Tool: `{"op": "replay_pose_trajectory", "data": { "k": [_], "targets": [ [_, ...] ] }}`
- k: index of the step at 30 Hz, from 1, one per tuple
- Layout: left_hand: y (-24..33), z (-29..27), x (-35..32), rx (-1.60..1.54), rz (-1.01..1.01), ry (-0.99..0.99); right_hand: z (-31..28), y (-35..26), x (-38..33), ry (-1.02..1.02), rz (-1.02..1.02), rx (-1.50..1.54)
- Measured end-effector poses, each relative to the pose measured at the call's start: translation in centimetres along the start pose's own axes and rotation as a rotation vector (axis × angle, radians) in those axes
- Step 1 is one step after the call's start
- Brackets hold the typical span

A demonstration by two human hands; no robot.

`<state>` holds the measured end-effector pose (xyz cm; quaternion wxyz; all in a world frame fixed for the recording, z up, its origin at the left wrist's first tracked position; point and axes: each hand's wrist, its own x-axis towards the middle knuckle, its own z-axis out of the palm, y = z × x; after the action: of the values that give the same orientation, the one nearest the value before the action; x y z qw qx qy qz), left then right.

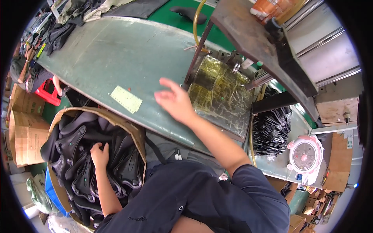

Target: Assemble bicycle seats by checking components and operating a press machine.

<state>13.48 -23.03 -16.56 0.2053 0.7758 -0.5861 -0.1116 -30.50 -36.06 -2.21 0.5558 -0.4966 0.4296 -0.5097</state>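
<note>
My left hand [100, 154] reaches down into a large cardboard drum [132, 130] at my left side. The drum is filled with several black moulded plastic shells [74, 155], and my fingers curl over one of them. My right hand [175, 101] hovers open above the green worktable [116, 54], fingers spread, holding nothing. It is just left of a flat metal plate [221, 97] covered in yellowish tape. A pale yellow label [126, 99] lies on the table to the left of that hand.
A rusty metal press frame [252, 39] overhangs the taped plate. A pile of black parts [272, 132] and a small pink fan [305, 154] sit at the right. More black parts [58, 35] lie at the table's far left. Cardboard boxes [23, 132] and a red stool [48, 92] stand on the floor.
</note>
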Motion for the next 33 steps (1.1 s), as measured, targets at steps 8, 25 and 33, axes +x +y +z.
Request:
{"op": "replay_pose_trajectory", "data": {
  "k": [8, 25, 33],
  "targets": [
    [23.5, -8.1, 12.1, -0.427, 0.547, 0.419, -9.5, -0.5, -14.1, -0.047, 0.165, -0.082],
    [76.4, -9.9, 25.6, -1.055, 1.053, -0.863, -9.5, -4.0, -28.9, 0.154, 0.128, -0.208],
    [70.2, -12.7, 28.4, -0.946, 1.042, -0.264, -10.4, -5.3, -26.9, 0.008, 0.035, -0.374]
  ]
}}
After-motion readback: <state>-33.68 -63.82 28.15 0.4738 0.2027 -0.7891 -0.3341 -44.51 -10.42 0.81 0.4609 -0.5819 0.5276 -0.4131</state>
